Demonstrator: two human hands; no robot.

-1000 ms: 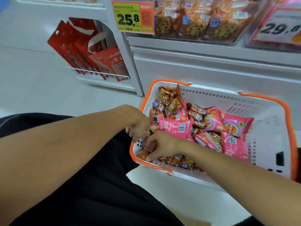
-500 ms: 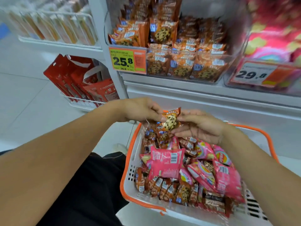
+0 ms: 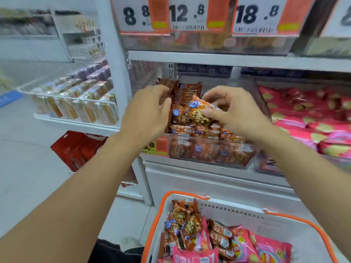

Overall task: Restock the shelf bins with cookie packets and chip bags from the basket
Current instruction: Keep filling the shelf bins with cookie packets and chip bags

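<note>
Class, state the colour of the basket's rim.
Orange, on the basket, clearest in the head view.

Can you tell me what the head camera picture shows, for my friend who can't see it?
Two hands, left hand and right hand, hold orange cookie packets over a clear shelf bin of the same cookies. Below sits a white basket with more packets and pink chip bags.

- Both hands reach over a clear shelf bin [image 3: 212,152] of cookie packets.
- The right hand [image 3: 235,109] pinches an orange cookie packet [image 3: 199,111].
- The left hand [image 3: 146,111] grips packets beside it.
- Below, a white basket [image 3: 237,209] holds cookie packets and pink chip bags [image 3: 262,249].
</note>
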